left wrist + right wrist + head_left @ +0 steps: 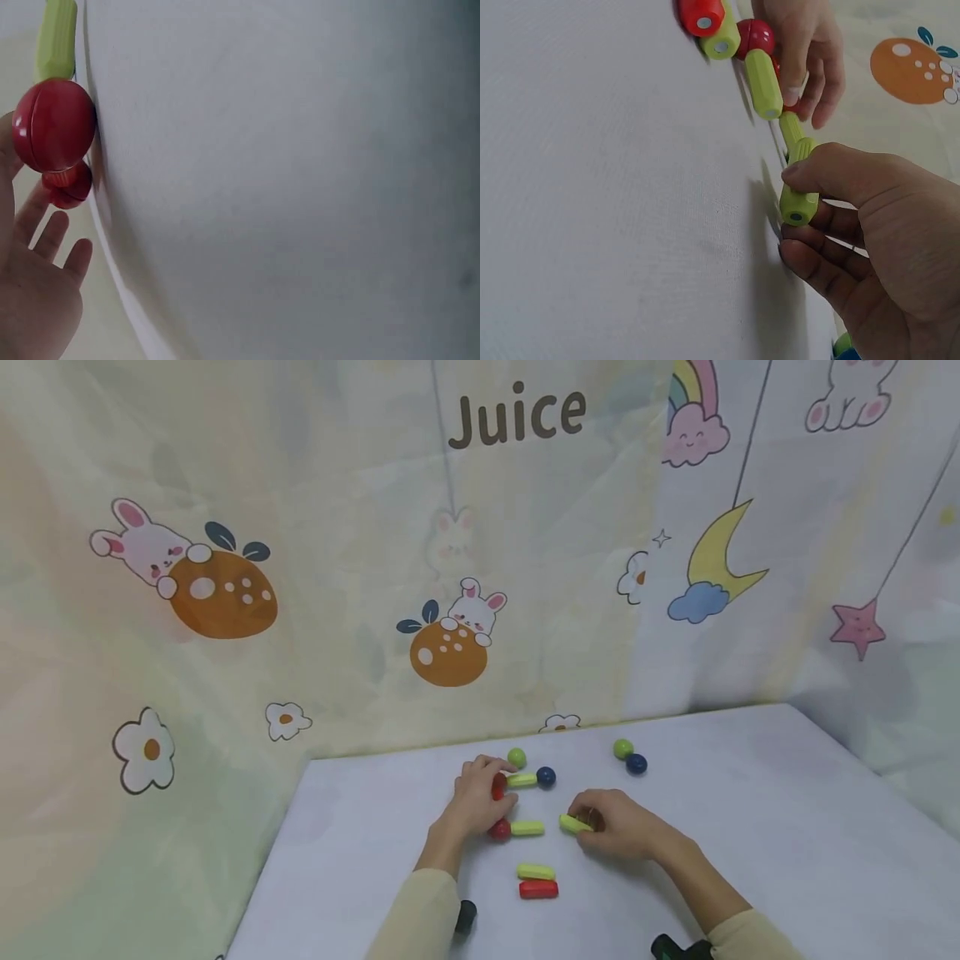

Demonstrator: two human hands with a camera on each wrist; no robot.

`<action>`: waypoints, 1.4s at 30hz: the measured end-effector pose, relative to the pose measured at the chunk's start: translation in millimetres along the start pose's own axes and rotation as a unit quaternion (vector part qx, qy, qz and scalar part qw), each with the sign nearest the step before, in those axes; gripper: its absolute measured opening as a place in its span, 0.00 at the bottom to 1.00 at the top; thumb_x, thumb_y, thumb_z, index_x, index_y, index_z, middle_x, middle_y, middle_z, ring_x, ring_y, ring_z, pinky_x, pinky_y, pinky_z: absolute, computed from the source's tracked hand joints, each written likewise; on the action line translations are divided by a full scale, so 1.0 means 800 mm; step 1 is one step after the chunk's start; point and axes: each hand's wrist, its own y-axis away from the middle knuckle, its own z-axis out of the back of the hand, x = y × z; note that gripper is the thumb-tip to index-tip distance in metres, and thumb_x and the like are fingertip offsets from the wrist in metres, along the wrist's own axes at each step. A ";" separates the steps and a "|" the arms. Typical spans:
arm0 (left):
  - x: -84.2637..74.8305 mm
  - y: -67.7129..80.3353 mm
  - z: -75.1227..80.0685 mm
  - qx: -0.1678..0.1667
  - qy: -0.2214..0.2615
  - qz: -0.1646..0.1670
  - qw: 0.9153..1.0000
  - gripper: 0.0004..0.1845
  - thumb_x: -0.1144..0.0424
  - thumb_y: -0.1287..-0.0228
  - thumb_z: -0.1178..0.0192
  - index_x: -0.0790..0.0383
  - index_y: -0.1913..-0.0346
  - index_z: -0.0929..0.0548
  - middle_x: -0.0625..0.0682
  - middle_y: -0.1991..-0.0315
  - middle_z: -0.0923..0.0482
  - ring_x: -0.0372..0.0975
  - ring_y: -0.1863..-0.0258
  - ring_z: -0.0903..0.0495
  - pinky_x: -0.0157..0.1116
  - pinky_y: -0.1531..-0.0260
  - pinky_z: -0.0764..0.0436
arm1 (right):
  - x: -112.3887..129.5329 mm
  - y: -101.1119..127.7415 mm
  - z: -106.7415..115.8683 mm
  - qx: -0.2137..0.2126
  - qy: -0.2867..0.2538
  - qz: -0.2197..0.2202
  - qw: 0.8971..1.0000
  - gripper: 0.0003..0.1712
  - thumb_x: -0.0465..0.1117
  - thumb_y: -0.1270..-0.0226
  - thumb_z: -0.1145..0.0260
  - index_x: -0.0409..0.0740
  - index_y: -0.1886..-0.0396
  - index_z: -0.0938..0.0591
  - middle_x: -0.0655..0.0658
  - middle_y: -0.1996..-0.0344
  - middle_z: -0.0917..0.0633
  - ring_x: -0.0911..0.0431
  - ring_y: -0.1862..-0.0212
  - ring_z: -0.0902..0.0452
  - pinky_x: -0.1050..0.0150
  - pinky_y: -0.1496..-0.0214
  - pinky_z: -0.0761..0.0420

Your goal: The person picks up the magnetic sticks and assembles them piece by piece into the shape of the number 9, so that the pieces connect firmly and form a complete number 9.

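Soft, even light; faint shadows; wrist views slightly blurred.

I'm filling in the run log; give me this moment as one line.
left hand: touching red ball | right hand: pinching green rod | spare: green rod and red rod nearer the person | surface: white table

A pale grey-white table (750,827) fills the lower part of the head view, its surface matte and evenly lit; behind it hangs a printed fabric backdrop (337,527) in soft cream and pastel tones, creased where it turns a corner at the right; the word "Juice" (517,417) stands near the top; rabbits with oranges (217,585), daisies (144,750), a rainbow cloud (693,418), a crescent moon (720,560) and a pink star (857,628) are scattered across it; the light is diffuse, with faint shadows.
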 end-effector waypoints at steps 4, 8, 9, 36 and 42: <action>0.003 -0.003 -0.004 0.015 0.013 0.020 1.000 0.22 0.54 0.34 0.33 0.45 0.37 0.20 0.51 0.37 0.27 0.48 0.39 0.32 0.55 0.39 0.31 | -0.003 -0.004 0.000 -0.007 -0.006 0.002 1.000 0.12 0.40 0.36 0.27 0.53 0.54 0.16 0.59 0.66 0.20 0.62 0.63 0.26 0.66 0.61 0.22; 0.004 -0.005 -0.008 0.037 0.025 0.034 0.998 0.23 0.54 0.34 0.32 0.45 0.37 0.21 0.52 0.38 0.25 0.48 0.40 0.30 0.58 0.39 0.32 | -0.006 -0.007 -0.004 -0.015 -0.020 0.002 1.000 0.11 0.41 0.36 0.26 0.51 0.54 0.16 0.59 0.66 0.19 0.63 0.63 0.25 0.66 0.60 0.21; 0.004 -0.005 -0.009 0.041 0.027 0.037 0.998 0.23 0.54 0.34 0.33 0.44 0.37 0.21 0.52 0.38 0.25 0.47 0.40 0.30 0.59 0.38 0.32 | -0.007 -0.008 -0.005 -0.018 -0.025 0.001 1.000 0.11 0.41 0.36 0.26 0.51 0.54 0.16 0.58 0.66 0.19 0.63 0.63 0.25 0.66 0.60 0.21; 0.020 -0.019 -0.013 0.005 0.112 0.106 0.988 0.12 0.55 0.34 0.33 0.40 0.49 0.14 0.52 0.42 0.20 0.51 0.42 0.27 0.59 0.40 0.30 | 0.006 -0.038 -0.028 -0.104 -0.061 -0.096 0.988 0.08 0.47 0.33 0.28 0.49 0.61 0.13 0.57 0.70 0.15 0.62 0.64 0.22 0.63 0.58 0.20; 0.015 -0.023 -0.015 0.024 0.112 0.130 0.985 0.12 0.51 0.34 0.33 0.37 0.49 0.14 0.52 0.42 0.22 0.53 0.42 0.31 0.57 0.44 0.28 | 0.014 -0.047 -0.032 -0.137 -0.072 -0.137 0.978 0.10 0.47 0.34 0.28 0.46 0.62 0.11 0.55 0.71 0.13 0.61 0.66 0.21 0.63 0.60 0.21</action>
